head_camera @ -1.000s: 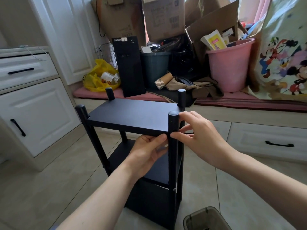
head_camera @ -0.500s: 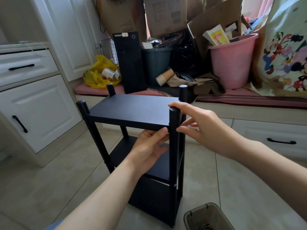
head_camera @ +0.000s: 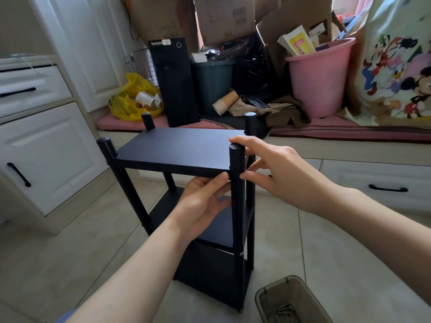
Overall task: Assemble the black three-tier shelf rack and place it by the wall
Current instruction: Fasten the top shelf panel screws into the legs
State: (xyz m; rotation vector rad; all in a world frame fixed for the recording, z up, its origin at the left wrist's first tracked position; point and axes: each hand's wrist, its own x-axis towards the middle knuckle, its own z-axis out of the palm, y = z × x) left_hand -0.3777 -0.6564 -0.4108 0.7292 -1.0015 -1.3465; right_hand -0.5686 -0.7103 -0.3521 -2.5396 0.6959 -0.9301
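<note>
The black three-tier rack stands upright on the tiled floor in the middle of the view, with four round posts rising past its top shelf. My left hand reaches under the top shelf's near edge; its thumb presses the front edge and its fingers lie beneath, gripping the board. My right hand is at the near right post. Its index finger lies over the post's cap, its thumb tip touches the post's side, and the other fingers are spread and fairly straight.
A clear plastic bin holding a few screws sits on the floor at the bottom right. White cabinets stand to the left. Behind the rack, a window seat holds a pink bucket, a black computer tower, boxes and a yellow bag.
My right hand has eased from pinching the near right post to lying with its index finger over the post's top. My left hand stays under the top shelf's edge.
</note>
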